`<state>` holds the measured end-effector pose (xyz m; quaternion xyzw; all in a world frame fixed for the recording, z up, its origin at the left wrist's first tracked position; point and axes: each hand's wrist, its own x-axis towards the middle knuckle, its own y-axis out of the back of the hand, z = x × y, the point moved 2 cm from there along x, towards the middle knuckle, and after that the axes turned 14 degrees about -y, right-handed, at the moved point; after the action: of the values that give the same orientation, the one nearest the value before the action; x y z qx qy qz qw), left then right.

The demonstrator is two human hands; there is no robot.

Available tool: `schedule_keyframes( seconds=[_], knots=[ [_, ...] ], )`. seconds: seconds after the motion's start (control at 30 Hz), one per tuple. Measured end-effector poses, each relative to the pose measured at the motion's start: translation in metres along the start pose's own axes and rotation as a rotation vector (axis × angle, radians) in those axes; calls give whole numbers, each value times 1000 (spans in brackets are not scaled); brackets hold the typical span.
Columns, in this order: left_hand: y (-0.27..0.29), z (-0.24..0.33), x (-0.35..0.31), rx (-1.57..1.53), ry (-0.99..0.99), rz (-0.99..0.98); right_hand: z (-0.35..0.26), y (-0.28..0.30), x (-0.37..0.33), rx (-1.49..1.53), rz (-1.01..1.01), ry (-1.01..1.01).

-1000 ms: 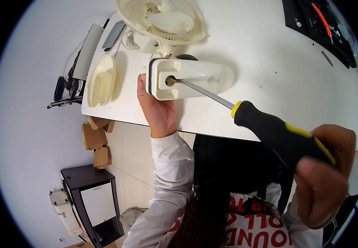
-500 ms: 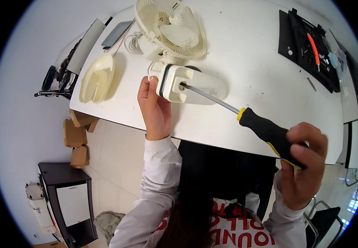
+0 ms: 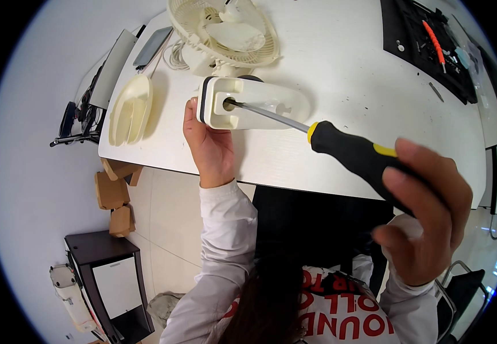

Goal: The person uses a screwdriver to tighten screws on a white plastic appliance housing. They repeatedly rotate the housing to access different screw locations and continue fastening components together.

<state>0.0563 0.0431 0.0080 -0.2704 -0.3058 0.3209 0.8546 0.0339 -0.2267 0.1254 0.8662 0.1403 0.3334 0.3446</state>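
A cream plastic fan base (image 3: 248,103) lies on its side on the white table (image 3: 346,74), its underside facing me. My left hand (image 3: 208,146) grips its near end. My right hand (image 3: 426,212) holds a black and yellow screwdriver (image 3: 351,152) by the handle. The metal shaft reaches into a hole in the base's underside. Just behind the base stands the cream fan head with its round grille (image 3: 225,28).
A cream curved cover (image 3: 129,109) lies at the table's left end beside a phone (image 3: 153,47) and a laptop (image 3: 112,69). A black mat (image 3: 426,46) with small tools lies at the back right. Cardboard boxes (image 3: 112,192) and a black cabinet (image 3: 108,281) stand on the floor.
My right hand with the screwdriver has come closer to the camera and higher in the picture. The shaft stays in the base's hole. My left hand keeps its grip.
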Motion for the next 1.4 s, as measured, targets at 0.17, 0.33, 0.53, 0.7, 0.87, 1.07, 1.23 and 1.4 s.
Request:
schedule_keyframes(
  seconds=[0.17, 0.33, 0.53, 0.7, 0.87, 1.07, 1.23, 1.4],
  knots=[
    [4, -2, 1, -30, 31, -55, 2, -5, -7, -77, 68, 82],
    [6, 1, -1, -13, 37, -1, 1, 6, -7, -54, 44, -34],
    [7, -2, 0, -40, 53, -20, -6, 0, -5, -34, -10, -97],
    [6, -2, 0, -74, 72, -29, -9, 5, -3, -28, -110, 3],
    [6, -3, 0, -57, 63, -34, 0, 1, -10, 167, -92, 75],
    [5, -2, -2, -82, 66, -17, 24, -19, -4, 198, 178, -83],
    [4, -1, -2, -30, 37, -37, 13, -10, -15, -59, 119, -136],
    [13, -4, -1, -61, 84, -11, -2, -1, -3, -11, -29, 48]
  ],
)
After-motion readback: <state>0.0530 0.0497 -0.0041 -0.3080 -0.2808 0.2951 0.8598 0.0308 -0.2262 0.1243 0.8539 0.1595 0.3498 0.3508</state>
